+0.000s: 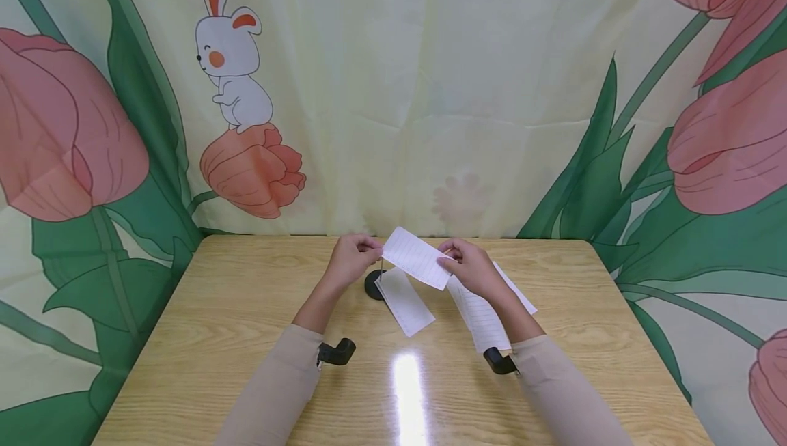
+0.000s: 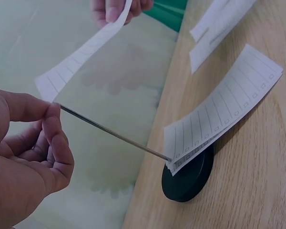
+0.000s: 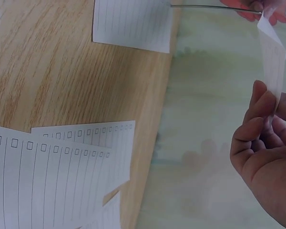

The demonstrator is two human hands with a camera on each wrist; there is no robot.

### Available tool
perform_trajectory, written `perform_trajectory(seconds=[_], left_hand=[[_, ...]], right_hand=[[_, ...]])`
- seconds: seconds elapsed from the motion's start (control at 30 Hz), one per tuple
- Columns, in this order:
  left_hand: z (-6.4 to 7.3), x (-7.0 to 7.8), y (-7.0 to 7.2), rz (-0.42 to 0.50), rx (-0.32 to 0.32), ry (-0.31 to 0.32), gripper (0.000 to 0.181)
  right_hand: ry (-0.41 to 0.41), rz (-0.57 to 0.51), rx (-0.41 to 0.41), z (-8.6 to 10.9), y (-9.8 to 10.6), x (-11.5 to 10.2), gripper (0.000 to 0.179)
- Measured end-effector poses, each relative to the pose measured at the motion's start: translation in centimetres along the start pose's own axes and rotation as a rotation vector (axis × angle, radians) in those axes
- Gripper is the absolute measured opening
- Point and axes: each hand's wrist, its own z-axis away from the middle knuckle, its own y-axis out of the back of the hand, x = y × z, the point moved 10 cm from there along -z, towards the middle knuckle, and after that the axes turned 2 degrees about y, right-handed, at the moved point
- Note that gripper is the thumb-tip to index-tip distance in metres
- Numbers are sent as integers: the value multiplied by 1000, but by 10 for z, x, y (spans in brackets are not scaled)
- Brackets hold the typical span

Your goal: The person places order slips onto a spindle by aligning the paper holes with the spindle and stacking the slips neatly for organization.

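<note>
White ruled paper spans the gap between the two hands: a single sheet (image 1: pixel 415 257) held above the far middle of the table, sloping down toward the right. The right hand (image 1: pixel 472 267) pinches its right end between thumb and fingers. At the left corner, the left hand (image 1: pixel 352 260) has thumb and forefinger pressed narrowly together, right at the tip of a thin metal rod (image 2: pixel 115 134) (whether they grip the rod too, I cannot tell). That rod rises from a round black base (image 2: pixel 193 175) on the wooden table (image 1: pixel 246 378), and passes through one end of several spiked sheets (image 1: pixel 408 304), which stretch out to the near right. Farther right, partly behind the right forearm, loose checklist sheets (image 3: pixel 43 176) overlap, small boxes printed along one edge. Beige sleeves (image 1: pixel 270 384) cover both forearms; behind the table hangs a curtain (image 1: pixel 381 77) printed with pink tulips and, at left, a white rabbit (image 1: pixel 240 70).
</note>
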Motion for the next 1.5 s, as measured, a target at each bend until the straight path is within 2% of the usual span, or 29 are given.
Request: perform_trajectory(seconds=[0.1,0.33,0.5,0.87,1.0,1.23,1.5], left_hand=[[-1,-2,0,15,3,12,8],[-3,-12,-2,90,-15,91,7],[-3,-15,-2,115,-17,109,5],[-1,-29,-6,51,-20,110,5],[-1,-30,-8,47,-36,91,5],[-2,-29,-9,2,-51,14,7],[-4,-37,-14,-78,-60,21,6]], right_hand=[[5,-3,-6,0,-1,-1,21],[23,2,-11,-1,-4,-1,20],[27,9,-17,-1,-6,-1,20],[8,22,-23,1,-11,6,18],[0,26,-27,3,-13,9,18],[-15,22,-40,7,-22,16,18],[-53,47,-67,15,-38,25,19]])
